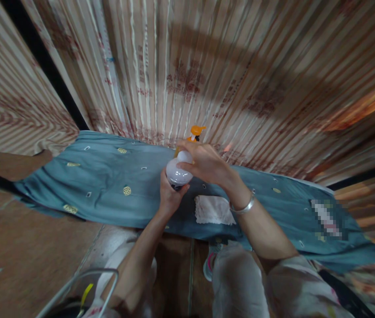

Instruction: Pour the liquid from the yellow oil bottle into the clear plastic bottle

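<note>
A glossy white rounded object (177, 173) with a dark lower part is held over the cloth-covered table; its exact kind does not show. My left hand (170, 194) wraps around it from below and the left, thumb on the near side. From the right, my right hand (205, 161) reaches over its top, thumb and fingers closed about a small white piece (185, 156). Whether that piece is part of the rounded object, I cannot tell. Just behind my right hand stands a bottle with an orange spray head (196, 130), its body mostly hidden.
A folded white cloth (214, 210) lies on the teal patterned table cover (108, 176), near the front edge. Toward the right end is a pixelated flat item (326, 218). Striped curtains (187, 66) hang behind, with dark frame poles (45, 62). A metal-framed thing (116, 276) is at lower left.
</note>
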The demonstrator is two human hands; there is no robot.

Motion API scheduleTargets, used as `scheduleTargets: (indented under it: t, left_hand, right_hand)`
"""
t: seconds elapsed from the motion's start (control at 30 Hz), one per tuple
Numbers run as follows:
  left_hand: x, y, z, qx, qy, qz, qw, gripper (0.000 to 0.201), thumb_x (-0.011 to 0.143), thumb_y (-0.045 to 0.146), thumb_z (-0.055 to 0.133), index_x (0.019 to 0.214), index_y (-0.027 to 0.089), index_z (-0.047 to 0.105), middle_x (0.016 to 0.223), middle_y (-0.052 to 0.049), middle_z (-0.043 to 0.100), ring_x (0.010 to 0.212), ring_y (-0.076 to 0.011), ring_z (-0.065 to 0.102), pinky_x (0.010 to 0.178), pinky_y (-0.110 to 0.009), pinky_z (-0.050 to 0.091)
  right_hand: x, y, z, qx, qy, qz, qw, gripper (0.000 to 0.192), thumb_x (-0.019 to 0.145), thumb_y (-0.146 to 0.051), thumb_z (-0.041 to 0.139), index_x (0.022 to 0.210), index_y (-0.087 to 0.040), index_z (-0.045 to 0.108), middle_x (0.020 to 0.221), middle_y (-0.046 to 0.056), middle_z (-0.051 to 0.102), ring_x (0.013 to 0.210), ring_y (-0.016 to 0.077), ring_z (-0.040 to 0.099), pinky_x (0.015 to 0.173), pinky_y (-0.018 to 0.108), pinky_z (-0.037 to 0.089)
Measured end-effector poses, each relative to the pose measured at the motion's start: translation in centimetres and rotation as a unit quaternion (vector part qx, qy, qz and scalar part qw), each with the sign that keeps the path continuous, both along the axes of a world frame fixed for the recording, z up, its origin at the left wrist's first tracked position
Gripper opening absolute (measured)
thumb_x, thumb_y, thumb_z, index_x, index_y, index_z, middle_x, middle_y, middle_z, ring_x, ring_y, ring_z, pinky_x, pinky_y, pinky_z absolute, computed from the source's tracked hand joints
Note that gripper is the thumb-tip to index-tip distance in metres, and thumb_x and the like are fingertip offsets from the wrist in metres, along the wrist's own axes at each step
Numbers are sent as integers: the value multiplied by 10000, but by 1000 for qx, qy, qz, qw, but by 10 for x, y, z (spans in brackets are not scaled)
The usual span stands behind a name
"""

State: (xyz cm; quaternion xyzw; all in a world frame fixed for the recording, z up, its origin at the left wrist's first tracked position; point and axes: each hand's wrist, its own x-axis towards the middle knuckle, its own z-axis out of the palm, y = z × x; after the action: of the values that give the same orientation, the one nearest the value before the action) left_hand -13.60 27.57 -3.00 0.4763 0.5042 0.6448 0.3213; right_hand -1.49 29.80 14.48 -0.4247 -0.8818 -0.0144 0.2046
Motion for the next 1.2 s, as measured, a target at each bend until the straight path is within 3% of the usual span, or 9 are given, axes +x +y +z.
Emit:
scheduleTargets:
  t: [0.13, 0.27, 0.4, 0.6, 0.7, 0.87, 1.0, 1.2]
  left_hand:
    - [0, 1, -1, -2, -2, 7, 1000, 943, 582, 290, 954, 1402, 199, 498, 1337, -160, 699, 1244, -352, 695, 1087, -499, 554]
    - [-1, 1, -1, 6, -1, -4, 1000, 895, 599, 258, 940, 1381, 208, 509, 1327, -151, 707, 1220, -340, 705, 1067, -490, 567]
    - [-1, 1, -1, 3, 4, -6, 1000, 902, 603, 277, 947, 1391, 208, 512, 1328, -136, 708, 1220, -332, 704, 1063, -472, 568]
    - [0, 1, -1, 9, -5, -1, 1000, 906, 597, 242, 946, 1393, 215, 514, 1335, -141, 708, 1230, -337, 708, 1074, -479, 571]
    - [0, 0, 1, 4, -4, -5, 1000, 900, 601, 241, 942, 1393, 208, 516, 1330, -138, 710, 1228, -334, 707, 1074, -477, 572]
    - [-1, 0, 2, -2, -1, -7, 1000, 936, 590, 266, 951, 1407, 164, 506, 1342, -168, 695, 1253, -354, 699, 1092, -482, 562]
    - [0, 1, 0, -5, -4, -1, 1000, 973, 580, 255, 959, 1428, 170, 489, 1359, -174, 689, 1264, -356, 695, 1103, -494, 557]
    - [1, 3, -3, 8, -7, -4, 1000, 949, 590, 250, 967, 1418, 216, 503, 1339, -146, 705, 1242, -337, 702, 1094, -505, 564]
  right_hand:
    - [-2, -5, 7, 2, -23, -50, 998, 391, 1026, -374, 728, 1324, -123, 701, 1204, 167, 816, 1134, 317, 756, 967, 401, 555]
    - [-1, -4, 10, -12, -59, -29, 998, 230, 1031, -258, 690, 1233, -166, 751, 1163, 113, 831, 1113, 286, 762, 979, 382, 548]
    - [2, 0, 8, -9, -43, 9, 999, 372, 992, -214, 719, 1362, -181, 696, 1305, 102, 801, 1179, 268, 744, 1024, 388, 549]
    - [-7, -8, 12, 0, -78, -79, 994, 386, 1064, -404, 668, 1303, -103, 710, 1146, 190, 823, 1116, 350, 765, 956, 423, 563]
    - [-8, -10, 13, -9, -91, -55, 994, 314, 1062, -298, 665, 1319, -126, 719, 1196, 164, 820, 1146, 327, 762, 992, 408, 555]
    - [-5, -5, 9, 6, -65, -27, 997, 450, 1017, -283, 718, 1434, -130, 647, 1280, 141, 800, 1200, 308, 734, 1022, 399, 542]
    - [-7, -6, 10, 15, -88, -49, 995, 370, 1063, -375, 660, 1313, -106, 702, 1164, 163, 818, 1131, 326, 742, 961, 392, 541]
    - [-9, -6, 24, -7, -114, -32, 993, 246, 1032, -212, 660, 1241, -116, 749, 1182, 146, 820, 1153, 317, 750, 992, 393, 545]
